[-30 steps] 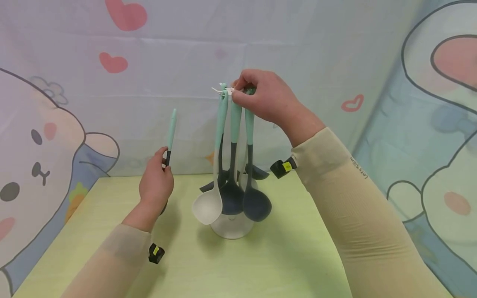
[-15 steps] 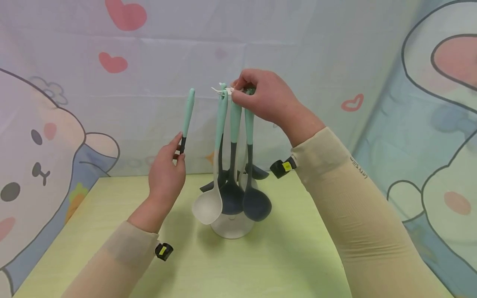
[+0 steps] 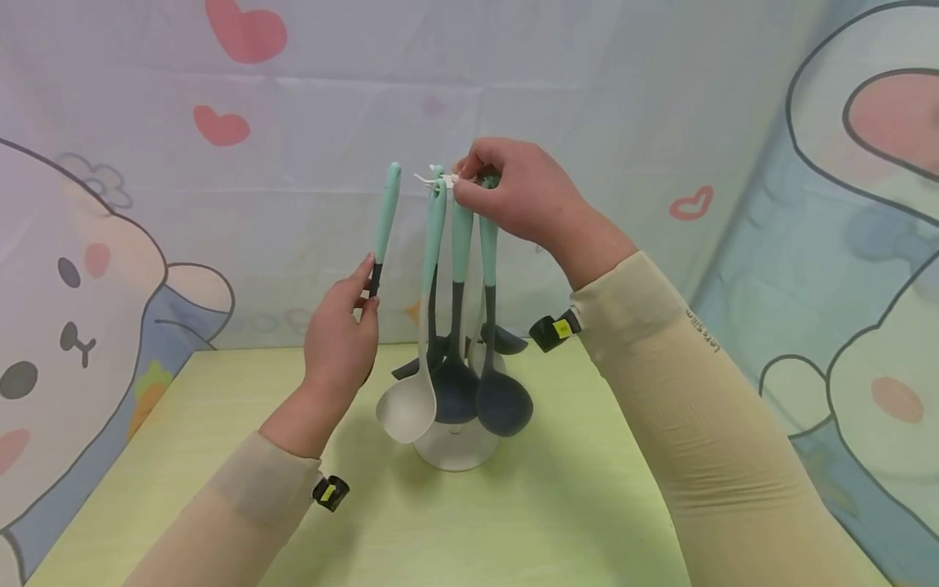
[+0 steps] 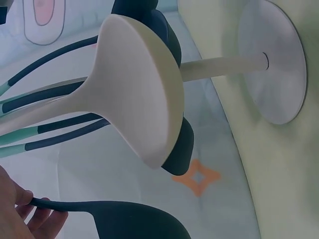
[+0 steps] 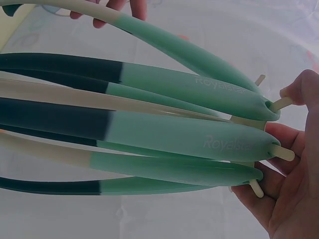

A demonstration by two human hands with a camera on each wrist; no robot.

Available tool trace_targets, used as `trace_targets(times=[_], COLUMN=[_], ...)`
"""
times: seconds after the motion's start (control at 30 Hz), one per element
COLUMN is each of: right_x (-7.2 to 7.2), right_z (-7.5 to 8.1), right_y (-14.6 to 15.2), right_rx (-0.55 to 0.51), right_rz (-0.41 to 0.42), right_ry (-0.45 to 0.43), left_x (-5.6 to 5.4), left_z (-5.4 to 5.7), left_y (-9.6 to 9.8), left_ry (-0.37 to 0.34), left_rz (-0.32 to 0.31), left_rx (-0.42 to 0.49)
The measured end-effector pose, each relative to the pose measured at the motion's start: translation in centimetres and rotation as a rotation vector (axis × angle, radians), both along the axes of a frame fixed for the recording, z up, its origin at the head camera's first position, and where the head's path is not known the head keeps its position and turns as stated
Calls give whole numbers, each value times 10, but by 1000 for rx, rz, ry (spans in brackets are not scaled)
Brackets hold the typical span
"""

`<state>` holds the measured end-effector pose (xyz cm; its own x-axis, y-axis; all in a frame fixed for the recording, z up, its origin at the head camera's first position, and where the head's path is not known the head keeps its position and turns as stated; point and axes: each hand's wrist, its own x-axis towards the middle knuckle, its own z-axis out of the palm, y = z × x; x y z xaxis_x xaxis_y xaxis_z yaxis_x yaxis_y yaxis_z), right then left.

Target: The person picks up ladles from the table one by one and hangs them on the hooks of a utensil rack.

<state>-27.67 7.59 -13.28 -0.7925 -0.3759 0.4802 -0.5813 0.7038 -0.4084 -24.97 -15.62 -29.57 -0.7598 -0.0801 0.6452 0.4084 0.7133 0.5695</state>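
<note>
My left hand (image 3: 341, 334) pinches a spatula (image 3: 387, 212) by its dark shaft, the mint handle pointing up. In the left wrist view the spatula's broad dark head (image 4: 134, 218) is partly cut off by the frame. Just right of it stands a white utensil rack (image 3: 455, 451), hung with several mint-handled utensils. A cream ladle (image 3: 407, 408) and a dark ladle (image 3: 504, 405) hang at its front. My right hand (image 3: 524, 191) grips the top of the rack, its thumb by a hook (image 5: 283, 152) in the right wrist view. The spatula is apart from the rack.
The rack's round base rests on a pale yellow-green table (image 3: 572, 505). Behind it hangs a cloth backdrop (image 3: 352, 106) with cartoon prints. More dark utensil heads (image 3: 506, 338) hang at the rack's rear.
My left hand has moved right and up with the spatula, closer to the rack. The right hand has stayed on top of the rack.
</note>
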Motion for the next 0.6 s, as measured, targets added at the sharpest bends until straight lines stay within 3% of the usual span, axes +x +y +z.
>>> trace_targets(times=[0.6], right_x=[3], right_z=[1], right_y=[-1], right_rx=[-12], right_rz=[7], right_ry=[9], left_x=[4], left_z=[2], left_y=[7], left_ry=[81], left_rz=[9], left_rx=[-92])
